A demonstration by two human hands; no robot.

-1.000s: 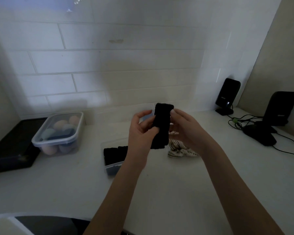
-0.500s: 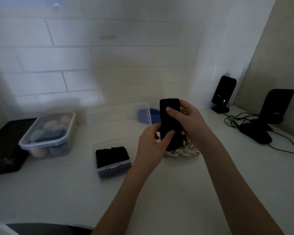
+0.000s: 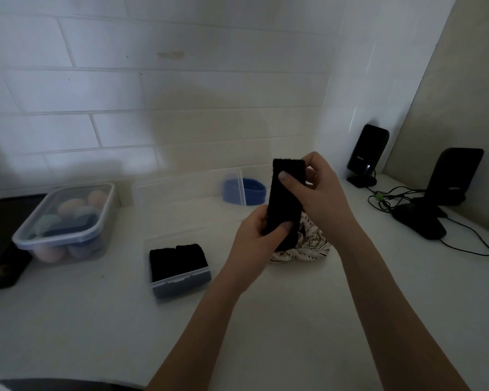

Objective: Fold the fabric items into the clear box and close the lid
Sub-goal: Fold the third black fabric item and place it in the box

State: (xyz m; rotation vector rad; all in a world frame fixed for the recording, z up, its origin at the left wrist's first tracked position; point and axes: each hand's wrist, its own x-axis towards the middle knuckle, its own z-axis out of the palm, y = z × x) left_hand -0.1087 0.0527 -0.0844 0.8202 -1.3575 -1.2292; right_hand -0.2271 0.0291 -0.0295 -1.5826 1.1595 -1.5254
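A folded black cloth strip [image 3: 285, 200] stands upright in the air above the counter. My left hand [image 3: 256, 241] pinches its lower end, my right hand [image 3: 319, 193] pinches its top. The clear box [image 3: 181, 280] sits open on the counter to the left of my hands, with folded black fabric [image 3: 178, 261] inside. Its clear lid [image 3: 187, 187] leans against the wall behind. A striped cloth [image 3: 308, 246] lies crumpled under my hands, partly hidden. A blue band [image 3: 253, 191] rests by the wall.
A lidded clear container [image 3: 65, 221] of coloured sponges stands at the left, next to a black tray [image 3: 0, 249]. Two black speakers [image 3: 366, 156] [image 3: 452, 176], a black mouse [image 3: 419, 224] and cables [image 3: 469, 238] occupy the right corner. Tiled wall behind.
My left hand has slid from the strip's upper middle down to its lower end. The right hand has kept the top. The view has shifted so the open box appears further left.
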